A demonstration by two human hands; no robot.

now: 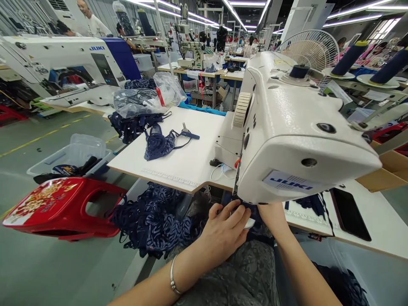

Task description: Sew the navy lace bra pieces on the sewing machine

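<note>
A white Juki sewing machine (pixel 287 127) stands on the white table (pixel 191 165) in front of me. My left hand (pixel 225 231) lies just below the machine head, fingers stretched flat and pressing dark blue fabric (pixel 255 212) near the needle area. My right hand (pixel 270 216) reaches under the machine head; its fingers are hidden by the machine. A finished dark blue lace piece (pixel 159 144) lies on the table to the left.
A pile of dark blue lace garments (pixel 153 221) hangs below the table edge. A red plastic stool (pixel 63 208) and a clear bin (pixel 76 155) stand at the left. A black phone (pixel 349 214) lies on the table at the right. Plastic bags (pixel 143 100) sit farther back.
</note>
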